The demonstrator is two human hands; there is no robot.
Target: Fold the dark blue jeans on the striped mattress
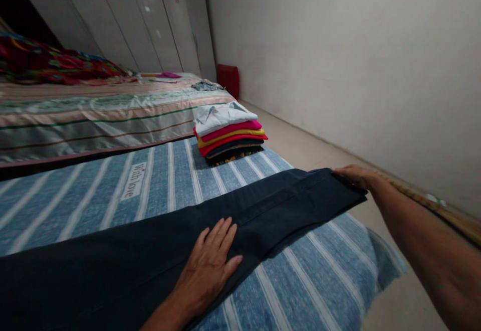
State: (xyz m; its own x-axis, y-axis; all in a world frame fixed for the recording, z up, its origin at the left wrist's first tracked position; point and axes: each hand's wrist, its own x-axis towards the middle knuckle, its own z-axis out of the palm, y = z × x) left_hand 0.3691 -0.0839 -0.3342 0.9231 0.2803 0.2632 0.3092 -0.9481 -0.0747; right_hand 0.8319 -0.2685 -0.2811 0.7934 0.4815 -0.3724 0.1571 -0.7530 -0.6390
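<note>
A pair of dark navy trousers [263, 205] lies lengthwise across a blue bed sheet with white stripes [180, 180], folded along its legs. My left hand [210, 258] rests flat on the middle of the trousers, fingers stretched out. At the right end, near the bed's edge, my right hand [353, 175] grips the waist end of the trousers, its fingers partly hidden by the cloth. The left end of the trousers runs out of view.
Beyond the trousers stands a stack of folded clothes [233, 133], a white shirt on top. Farther back are another bed [112, 115] with a red floral blanket [71, 65], a wardrobe [143, 25] and a red object [228, 81] by the wall. Floor shows on the right.
</note>
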